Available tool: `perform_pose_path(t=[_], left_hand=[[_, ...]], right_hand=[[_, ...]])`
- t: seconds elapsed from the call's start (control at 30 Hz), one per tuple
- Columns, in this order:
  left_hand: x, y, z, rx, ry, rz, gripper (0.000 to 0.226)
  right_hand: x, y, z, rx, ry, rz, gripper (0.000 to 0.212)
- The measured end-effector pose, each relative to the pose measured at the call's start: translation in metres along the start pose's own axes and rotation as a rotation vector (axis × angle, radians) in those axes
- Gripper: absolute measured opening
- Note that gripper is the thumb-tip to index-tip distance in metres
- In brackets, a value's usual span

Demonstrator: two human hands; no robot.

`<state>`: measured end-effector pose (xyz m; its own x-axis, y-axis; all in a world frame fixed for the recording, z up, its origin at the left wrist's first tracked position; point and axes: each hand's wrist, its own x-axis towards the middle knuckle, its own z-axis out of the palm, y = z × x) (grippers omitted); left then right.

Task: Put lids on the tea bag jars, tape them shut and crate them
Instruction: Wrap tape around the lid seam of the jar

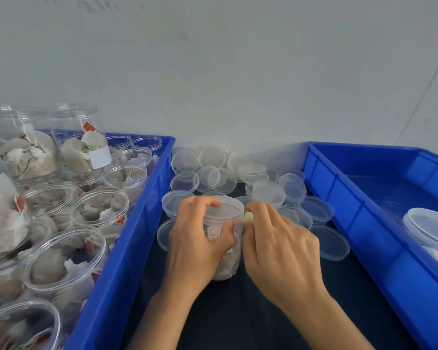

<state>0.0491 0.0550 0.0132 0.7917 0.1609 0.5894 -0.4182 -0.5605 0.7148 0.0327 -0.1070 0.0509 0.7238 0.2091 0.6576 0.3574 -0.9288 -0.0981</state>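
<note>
Left hand (197,238) gripped the lidded tea bag jar (225,248); right hand (276,238) pinched a tape piece (248,217) at its lid seam. Best pressed flat across lid and wall while the jar was steadied.

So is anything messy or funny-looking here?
A bit messy: the loose lids lie heaped and overlapping by the wall, not stacked. In the left crate, two jars sit on top of others. Nothing looks spilled or broken.
</note>
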Motion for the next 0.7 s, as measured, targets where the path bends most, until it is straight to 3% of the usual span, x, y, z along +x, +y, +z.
perform_pose_path(t=[0.23,0.47,0.7], left_hand=[[0.0037,-0.0004,-0.0044,-0.012,-0.060,0.007,0.034],[0.0015,-0.0001,-0.0060,-0.190,-0.112,-0.071,0.038],[-0.0044,0.0039,0.0033,-0.395,-0.158,-0.189,0.051]], right_hand=[[0.0033,0.0037,-0.0018,0.032,0.029,-0.013,0.009],[0.0032,0.0039,-0.0052,0.019,-0.062,-0.021,0.025],[0.0013,0.0022,-0.0069,-0.022,-0.105,0.003,0.025]])
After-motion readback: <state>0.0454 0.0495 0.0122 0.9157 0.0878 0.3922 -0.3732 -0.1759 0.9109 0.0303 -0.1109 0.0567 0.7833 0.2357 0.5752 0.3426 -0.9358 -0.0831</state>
